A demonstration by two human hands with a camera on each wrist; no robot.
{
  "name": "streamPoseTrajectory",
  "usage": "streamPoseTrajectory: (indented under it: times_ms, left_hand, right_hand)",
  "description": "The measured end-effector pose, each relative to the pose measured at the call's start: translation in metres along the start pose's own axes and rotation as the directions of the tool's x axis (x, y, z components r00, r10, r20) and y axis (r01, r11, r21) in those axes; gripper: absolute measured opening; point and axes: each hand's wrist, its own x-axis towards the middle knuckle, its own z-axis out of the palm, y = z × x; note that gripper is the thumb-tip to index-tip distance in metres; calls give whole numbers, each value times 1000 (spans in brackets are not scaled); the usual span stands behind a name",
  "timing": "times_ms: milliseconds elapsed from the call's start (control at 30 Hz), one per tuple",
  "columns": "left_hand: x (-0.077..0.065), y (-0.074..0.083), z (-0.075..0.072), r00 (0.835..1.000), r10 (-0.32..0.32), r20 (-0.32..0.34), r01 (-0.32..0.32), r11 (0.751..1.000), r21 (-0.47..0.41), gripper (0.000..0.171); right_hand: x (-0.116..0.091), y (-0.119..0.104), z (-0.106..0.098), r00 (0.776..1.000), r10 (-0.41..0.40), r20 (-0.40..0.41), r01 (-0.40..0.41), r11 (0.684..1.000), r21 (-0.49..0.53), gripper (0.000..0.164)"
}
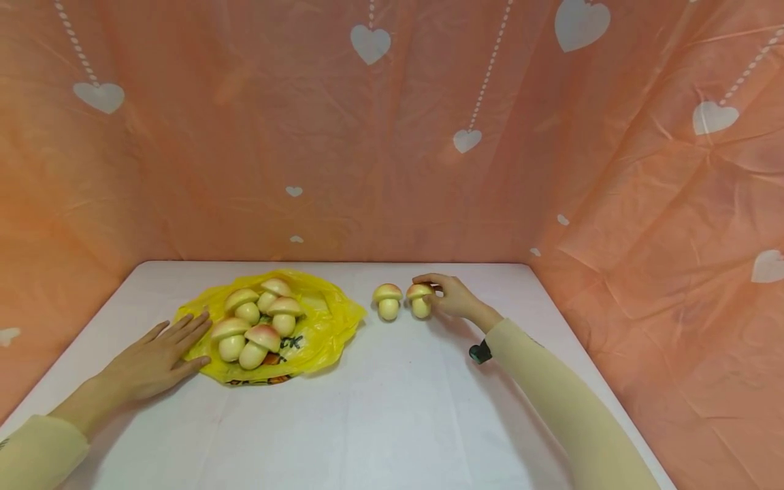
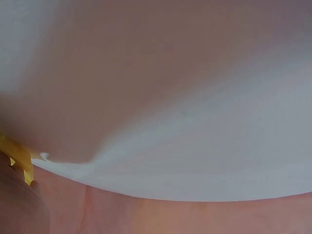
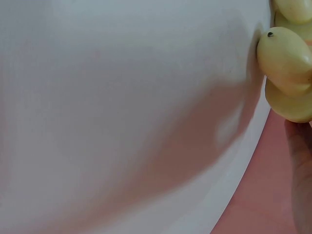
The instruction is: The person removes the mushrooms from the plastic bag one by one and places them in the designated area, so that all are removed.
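My right hand (image 1: 453, 298) pinches the cap of a toy mushroom (image 1: 420, 307) with a pale stem and a pink-tinged top. Just left of it, a second toy mushroom (image 1: 388, 309) stands on the table. In the right wrist view, the held mushroom (image 3: 283, 56) shows a small dark dot on its stem's end, and the fingers (image 3: 301, 146) are at its cap. On the left, my left hand (image 1: 150, 357) lies with fingers outstretched over the near-left edge of a yellow plastic bag (image 1: 331, 320). Several similar mushrooms (image 1: 252, 354) are grouped on the bag.
The white table (image 1: 392, 422) runs back to an orange curtain (image 1: 392, 156) with white hearts, which also hangs along both sides. A dark band-like item (image 1: 480, 352) sits at the right sleeve's cuff. Black print shows on the bag.
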Motion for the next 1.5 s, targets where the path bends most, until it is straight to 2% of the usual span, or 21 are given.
streamPoseTrajectory:
  times_ms: [567,967,1067,1333,1500]
  left_hand:
    - [1,0,0,1000,7,-6,-7,1000,3,74]
    - [0,-1,0,1000,4,9,-4,1000,-18,75]
    - [0,-1,1,1000,8,0,-8,1000,-17,75]
    - [1,2,-4,1000,3,19,-3,1000,-18,75]
    - [1,0,-2,1000,2,5,-2,1000,-7,75]
  right_hand:
    - [1,2,0,998,42,38,-43,999,12,46]
    - [1,2,-3,997,41,59,-39,999,-32,51]
    - [-1,-3,-5,999,28,43,-26,998,-52,54]
    - [0,-32,-3,995,75,-61,-76,997,-23,58]
    - [5,-56,10,990,11,-140,-11,1000,6,60]
